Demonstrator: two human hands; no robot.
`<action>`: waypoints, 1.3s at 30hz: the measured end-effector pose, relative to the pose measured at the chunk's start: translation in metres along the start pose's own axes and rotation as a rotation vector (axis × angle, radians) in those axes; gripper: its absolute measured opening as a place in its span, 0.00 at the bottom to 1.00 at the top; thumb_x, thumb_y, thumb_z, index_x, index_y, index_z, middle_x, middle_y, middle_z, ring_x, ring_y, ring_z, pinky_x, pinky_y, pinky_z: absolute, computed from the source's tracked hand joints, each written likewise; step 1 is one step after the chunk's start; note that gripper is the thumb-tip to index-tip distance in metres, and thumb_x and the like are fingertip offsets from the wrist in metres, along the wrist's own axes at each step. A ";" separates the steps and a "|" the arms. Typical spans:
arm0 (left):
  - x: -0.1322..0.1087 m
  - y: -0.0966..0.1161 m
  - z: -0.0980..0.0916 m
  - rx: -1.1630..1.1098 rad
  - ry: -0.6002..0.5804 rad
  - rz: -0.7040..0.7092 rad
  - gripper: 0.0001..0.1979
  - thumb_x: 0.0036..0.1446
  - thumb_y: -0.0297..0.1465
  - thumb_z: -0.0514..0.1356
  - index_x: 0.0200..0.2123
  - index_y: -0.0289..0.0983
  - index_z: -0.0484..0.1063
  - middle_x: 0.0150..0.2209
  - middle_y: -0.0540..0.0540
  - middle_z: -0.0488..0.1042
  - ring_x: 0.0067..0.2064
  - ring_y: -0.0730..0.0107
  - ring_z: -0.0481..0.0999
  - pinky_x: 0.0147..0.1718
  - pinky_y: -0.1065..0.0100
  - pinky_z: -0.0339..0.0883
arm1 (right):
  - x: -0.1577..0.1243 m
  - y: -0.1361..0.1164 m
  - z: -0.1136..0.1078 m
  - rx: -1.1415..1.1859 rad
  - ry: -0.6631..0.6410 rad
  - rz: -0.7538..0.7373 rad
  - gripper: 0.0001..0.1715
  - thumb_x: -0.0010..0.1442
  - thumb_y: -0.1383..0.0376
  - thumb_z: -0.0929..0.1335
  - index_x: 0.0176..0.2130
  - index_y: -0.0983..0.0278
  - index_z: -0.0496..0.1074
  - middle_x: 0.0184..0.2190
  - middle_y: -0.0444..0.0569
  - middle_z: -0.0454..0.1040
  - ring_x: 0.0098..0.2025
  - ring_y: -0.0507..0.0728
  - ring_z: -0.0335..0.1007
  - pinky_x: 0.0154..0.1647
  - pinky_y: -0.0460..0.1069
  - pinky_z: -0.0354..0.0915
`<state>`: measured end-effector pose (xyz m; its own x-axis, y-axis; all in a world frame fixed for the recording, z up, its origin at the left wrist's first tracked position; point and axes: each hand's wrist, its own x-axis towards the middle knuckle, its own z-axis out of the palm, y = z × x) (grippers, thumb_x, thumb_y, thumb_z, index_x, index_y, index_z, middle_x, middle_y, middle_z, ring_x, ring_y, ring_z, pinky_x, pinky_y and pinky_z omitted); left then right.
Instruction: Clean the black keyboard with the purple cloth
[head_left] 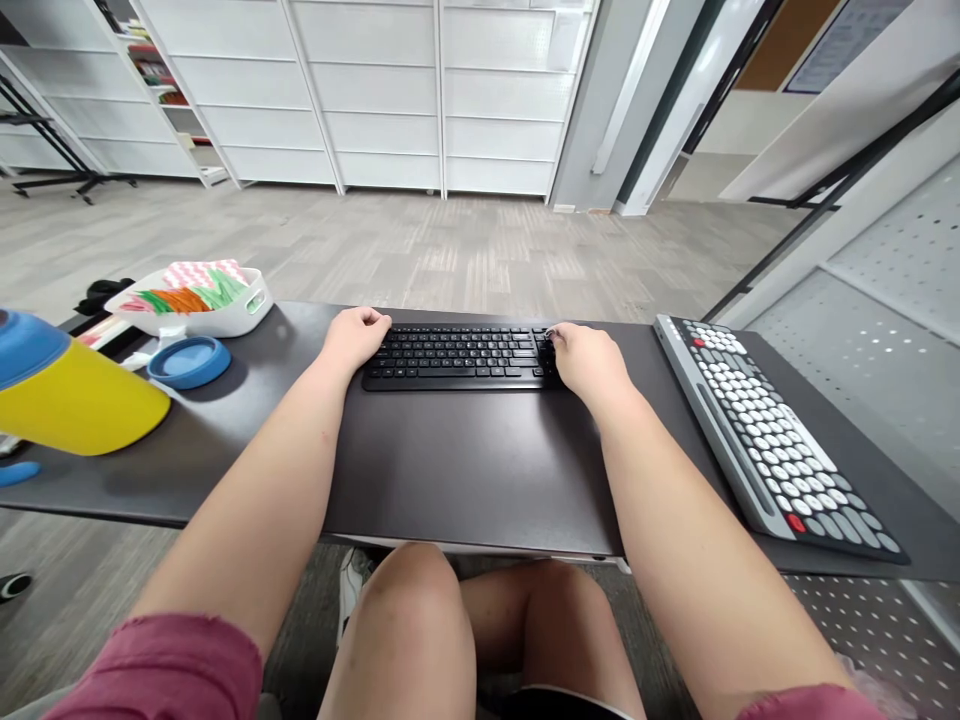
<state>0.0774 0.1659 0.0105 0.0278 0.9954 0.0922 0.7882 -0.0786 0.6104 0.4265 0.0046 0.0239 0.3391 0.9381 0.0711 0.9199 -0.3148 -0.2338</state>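
**Black keyboard (461, 358) set lengthwise between left hand (352, 340) and right hand (592, 365)**

We see the black keyboard near the far edge of the dark bench (465, 460), its long side running across in front of the person. The left hand is at its left end, the fingers curled inward by the upper corner, with the thumb side towards the keys. The right hand covers part of the right end, its fingers bent down over the keys there. Most of the key rows show between the two hands. Both sets of fingers are drawn in, but their undersides are hidden from us, so we cannot tell whether either hand grips the keyboard or only rests against it.

To the right, well apart from the right hand, we find a grey keyboard (787, 430) with round white keys and a few red ones, lying at a slant. On the left side of the bench, a blue-and-yellow container (82, 400) lies tilted, and near it is a round blue dish-like piece (189, 362). Just behind that piece we see a white basket (187, 323) holding orange, green and pink-patterned items, which we cannot identify.
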 end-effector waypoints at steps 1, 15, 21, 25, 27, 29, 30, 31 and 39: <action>0.000 0.000 0.000 0.004 -0.004 0.002 0.10 0.64 0.40 0.65 0.33 0.42 0.79 0.38 0.44 0.85 0.41 0.56 0.81 0.49 0.60 0.73 | -0.001 -0.001 -0.001 0.004 -0.005 -0.001 0.25 0.78 0.62 0.59 0.58 0.57 0.82 0.52 0.58 0.86 0.52 0.66 0.81 0.49 0.55 0.68; -0.001 0.000 -0.001 0.019 -0.014 0.009 0.10 0.64 0.41 0.65 0.33 0.43 0.79 0.39 0.44 0.85 0.42 0.55 0.81 0.48 0.61 0.73 | -0.007 0.007 -0.013 0.074 0.002 0.065 0.22 0.76 0.62 0.61 0.53 0.58 0.84 0.49 0.58 0.86 0.48 0.66 0.80 0.45 0.54 0.66; 0.003 -0.004 0.003 0.014 -0.012 0.027 0.10 0.64 0.41 0.65 0.33 0.43 0.79 0.39 0.44 0.86 0.43 0.55 0.82 0.48 0.61 0.73 | -0.016 0.019 -0.024 0.103 0.208 0.169 0.22 0.78 0.60 0.60 0.54 0.61 0.81 0.48 0.62 0.85 0.50 0.69 0.80 0.49 0.56 0.67; 0.003 -0.005 0.003 0.016 -0.018 0.039 0.10 0.64 0.41 0.65 0.33 0.43 0.78 0.39 0.44 0.85 0.43 0.56 0.82 0.48 0.62 0.73 | -0.014 0.031 -0.025 0.061 0.336 0.306 0.25 0.78 0.62 0.58 0.57 0.64 0.80 0.46 0.65 0.85 0.50 0.71 0.81 0.50 0.58 0.68; 0.003 -0.004 0.003 0.020 -0.019 0.042 0.10 0.64 0.41 0.65 0.33 0.43 0.78 0.39 0.44 0.85 0.43 0.55 0.81 0.48 0.61 0.72 | -0.009 0.034 -0.020 0.036 0.305 0.369 0.26 0.77 0.63 0.58 0.58 0.65 0.80 0.46 0.67 0.84 0.50 0.72 0.81 0.49 0.59 0.68; 0.002 -0.004 0.003 0.022 -0.014 0.046 0.10 0.63 0.41 0.65 0.33 0.43 0.78 0.40 0.43 0.85 0.43 0.55 0.81 0.49 0.60 0.72 | -0.005 0.034 -0.013 0.024 0.214 0.380 0.26 0.76 0.62 0.59 0.58 0.65 0.81 0.46 0.68 0.85 0.49 0.72 0.82 0.48 0.59 0.69; 0.002 -0.004 0.003 0.020 -0.013 0.048 0.10 0.63 0.41 0.65 0.33 0.43 0.78 0.40 0.43 0.85 0.43 0.55 0.82 0.49 0.59 0.72 | -0.003 0.033 -0.008 0.019 0.165 0.361 0.26 0.76 0.62 0.60 0.58 0.64 0.82 0.46 0.68 0.85 0.49 0.72 0.82 0.48 0.59 0.69; 0.002 -0.004 0.003 0.016 -0.012 0.049 0.10 0.63 0.41 0.65 0.33 0.43 0.78 0.40 0.43 0.85 0.43 0.54 0.82 0.49 0.59 0.72 | -0.002 0.030 -0.004 0.012 0.122 0.332 0.25 0.76 0.62 0.61 0.58 0.64 0.82 0.46 0.68 0.85 0.49 0.72 0.82 0.48 0.59 0.70; 0.002 -0.004 0.004 0.007 -0.006 0.051 0.10 0.63 0.40 0.65 0.31 0.43 0.77 0.37 0.44 0.84 0.42 0.55 0.81 0.48 0.59 0.73 | -0.003 0.006 0.003 -0.040 0.029 0.192 0.25 0.75 0.62 0.60 0.55 0.62 0.83 0.47 0.66 0.85 0.49 0.70 0.82 0.49 0.58 0.71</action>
<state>0.0770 0.1683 0.0051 0.0717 0.9904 0.1178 0.7901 -0.1285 0.5994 0.4299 0.0003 0.0193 0.5139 0.8560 0.0572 0.8448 -0.4934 -0.2070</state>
